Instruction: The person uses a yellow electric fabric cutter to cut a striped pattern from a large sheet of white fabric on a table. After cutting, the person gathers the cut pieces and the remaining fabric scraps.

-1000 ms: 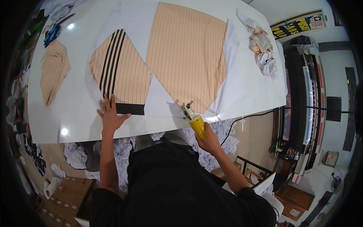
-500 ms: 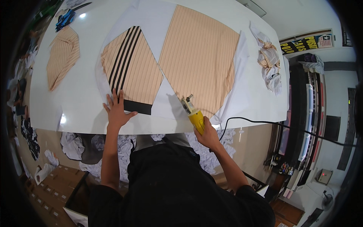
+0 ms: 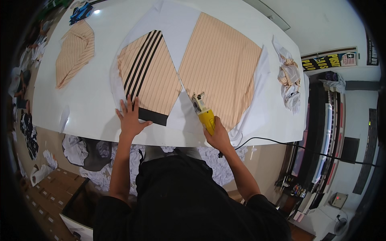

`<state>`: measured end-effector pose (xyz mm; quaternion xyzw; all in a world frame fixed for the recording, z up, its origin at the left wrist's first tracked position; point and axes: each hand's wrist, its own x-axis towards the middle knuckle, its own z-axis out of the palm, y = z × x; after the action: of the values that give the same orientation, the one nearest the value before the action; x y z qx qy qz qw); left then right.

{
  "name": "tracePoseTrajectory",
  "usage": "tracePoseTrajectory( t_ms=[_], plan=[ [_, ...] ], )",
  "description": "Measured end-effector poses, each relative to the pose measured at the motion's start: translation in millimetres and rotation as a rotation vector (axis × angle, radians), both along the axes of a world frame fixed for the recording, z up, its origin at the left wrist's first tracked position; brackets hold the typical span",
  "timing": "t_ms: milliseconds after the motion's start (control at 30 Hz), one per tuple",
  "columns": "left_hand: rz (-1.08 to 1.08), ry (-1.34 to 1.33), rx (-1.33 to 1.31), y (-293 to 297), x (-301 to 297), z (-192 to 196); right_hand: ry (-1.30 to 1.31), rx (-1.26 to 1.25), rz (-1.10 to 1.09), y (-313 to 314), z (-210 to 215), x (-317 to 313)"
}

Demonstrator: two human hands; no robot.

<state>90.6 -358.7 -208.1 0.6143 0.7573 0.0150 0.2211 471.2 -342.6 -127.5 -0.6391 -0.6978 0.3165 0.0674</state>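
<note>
My right hand (image 3: 219, 134) is closed around the yellow body of an electric rotary fabric cutter (image 3: 206, 118). The cutter's head rests along the left edge of a large peach fabric panel (image 3: 221, 60) with thin dark stripes. My left hand (image 3: 132, 118) lies spread, its fingers pressing a smaller peach fabric piece (image 3: 155, 80) near its lower left corner. That piece carries several bold black stripes and a black band (image 3: 157, 117) along its lower edge. Pale white cloth shows around and between the two pieces, and a narrow cut line runs up between them from the cutter.
A black power cord (image 3: 273, 141) trails right from the cutter. On the white table (image 3: 96, 116) lie a peach striped piece (image 3: 76, 52) at left, blue-black cloth (image 3: 80, 13) behind it and crumpled scraps (image 3: 289, 76) at right. White scraps cover the floor below.
My right hand has pushed the cutter slightly farther along the large panel's edge. The left hand keeps its place on the smaller piece. The whole view has shifted a little.
</note>
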Motion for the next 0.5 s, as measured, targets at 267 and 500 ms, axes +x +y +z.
tracePoseTrajectory(
  t_ms=[267,500],
  plan=[
    [0.028,-0.04,0.001,1.8,1.6,6.8,0.002,0.053,0.042,32.0,-0.5,-20.0],
    [0.018,-0.015,0.032,1.3,1.8,6.5,0.005,0.019,0.04,59.6,0.5,-38.9]
  ],
)
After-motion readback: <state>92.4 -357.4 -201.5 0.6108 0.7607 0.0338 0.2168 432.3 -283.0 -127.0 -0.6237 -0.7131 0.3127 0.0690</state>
